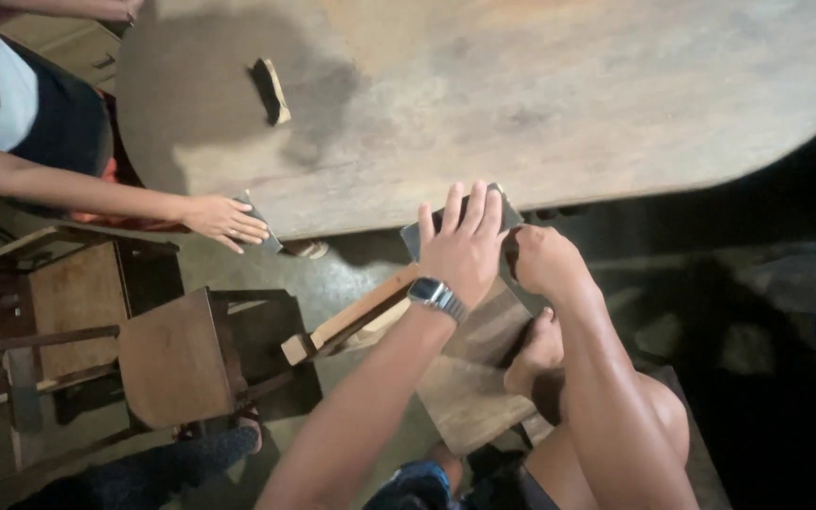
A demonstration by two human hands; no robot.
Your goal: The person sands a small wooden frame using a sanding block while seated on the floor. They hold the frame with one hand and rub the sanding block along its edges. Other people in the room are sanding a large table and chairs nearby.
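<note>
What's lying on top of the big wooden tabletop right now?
One small dark block lies on the tabletop. At its near edge, the left hand presses a grey sheet; what lies beneath the hand is covered.
</note>
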